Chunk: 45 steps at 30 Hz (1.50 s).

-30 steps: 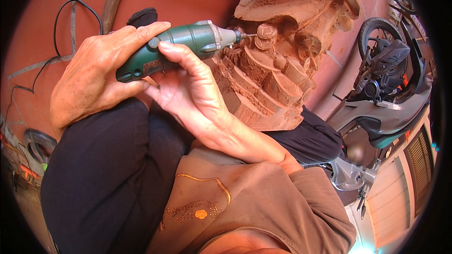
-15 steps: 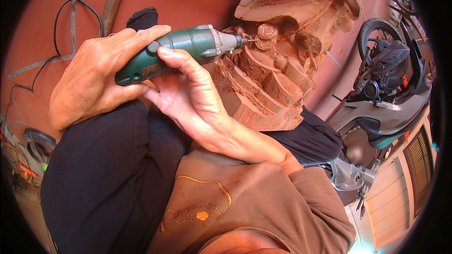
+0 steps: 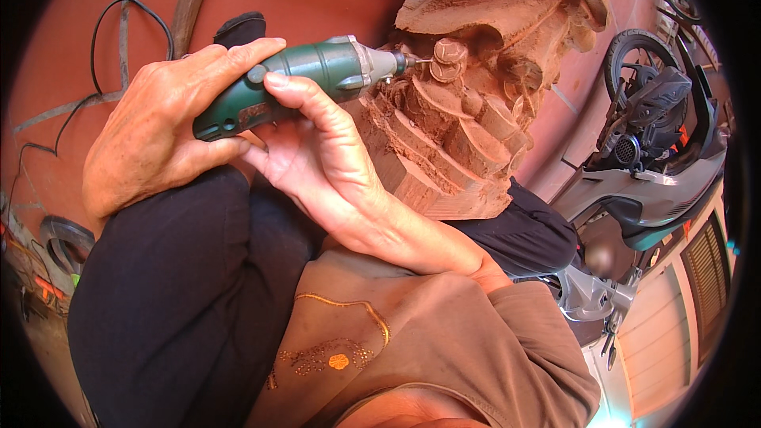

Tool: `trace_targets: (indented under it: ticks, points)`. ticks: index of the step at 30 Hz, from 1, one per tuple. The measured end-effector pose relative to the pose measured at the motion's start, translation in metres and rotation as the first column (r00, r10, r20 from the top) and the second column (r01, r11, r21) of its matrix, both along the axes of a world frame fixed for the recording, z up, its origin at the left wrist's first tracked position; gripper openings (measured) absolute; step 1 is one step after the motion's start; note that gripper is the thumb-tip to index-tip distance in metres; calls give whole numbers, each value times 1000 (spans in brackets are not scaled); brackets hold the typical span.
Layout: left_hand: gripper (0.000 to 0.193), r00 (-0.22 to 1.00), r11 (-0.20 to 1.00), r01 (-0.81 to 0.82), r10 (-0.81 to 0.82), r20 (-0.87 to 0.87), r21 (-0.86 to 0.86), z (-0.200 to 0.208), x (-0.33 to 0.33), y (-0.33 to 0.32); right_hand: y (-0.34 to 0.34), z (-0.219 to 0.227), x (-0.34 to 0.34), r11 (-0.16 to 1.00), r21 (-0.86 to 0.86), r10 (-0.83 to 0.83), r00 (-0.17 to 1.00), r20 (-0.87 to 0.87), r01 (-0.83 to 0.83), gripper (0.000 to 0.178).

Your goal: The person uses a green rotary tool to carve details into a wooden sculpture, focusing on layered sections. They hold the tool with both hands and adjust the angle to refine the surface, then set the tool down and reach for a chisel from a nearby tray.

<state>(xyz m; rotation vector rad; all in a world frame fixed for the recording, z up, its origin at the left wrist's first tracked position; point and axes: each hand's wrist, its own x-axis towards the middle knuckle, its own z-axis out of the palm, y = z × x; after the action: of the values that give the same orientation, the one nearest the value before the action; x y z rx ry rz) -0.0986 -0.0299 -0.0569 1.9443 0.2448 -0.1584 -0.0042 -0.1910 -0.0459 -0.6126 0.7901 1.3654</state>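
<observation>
A green rotary carving tool [image 3: 293,83] lies across the upper middle of the view, its small bit touching a rounded knob on a reddish-brown wood carving [image 3: 476,103]. My left hand [image 3: 158,131] wraps around the tool's rear body. My right hand [image 3: 317,158] cups the tool from below, fingers curled over its front half beside the silver collar. The carving rests against my dark-trousered knee [image 3: 190,293], with deep ridges and stepped cuts on its face.
A black power cable [image 3: 95,47] loops over the red floor at upper left. A parked scooter [image 3: 658,158] stands at the right edge. A tyre-like ring [image 3: 63,242] lies at far left. My brown sleeve [image 3: 444,341] fills the lower middle.
The tool and both hands have stayed almost in place; the bit shifted very slightly along the knob on the carving.
</observation>
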Motion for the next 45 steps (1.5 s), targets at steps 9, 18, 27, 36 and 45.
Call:
trace_targets:
  ticks: [9,18,27,36,45]
  points:
    - [79,1000,1000,-8,8,2,-2,1,-1,-1,0,3,-1,1000,-11,6,1000,16,-5,30]
    - [81,1000,1000,-17,17,-16,2,1,-1,-2,2,4,1,1000,-9,-5,1000,-5,5,30]
    - [78,1000,1000,7,-7,7,9,0,-1,0,-1,2,-1,1000,-4,2,1000,10,-2,31]
    - [78,1000,1000,-8,8,19,21,2,-5,-3,0,3,-4,1000,6,2,1000,-14,-2,30]
    - [77,1000,1000,23,-23,17,18,3,-5,-1,-4,4,-6,1000,-6,-14,1000,-26,14,27]
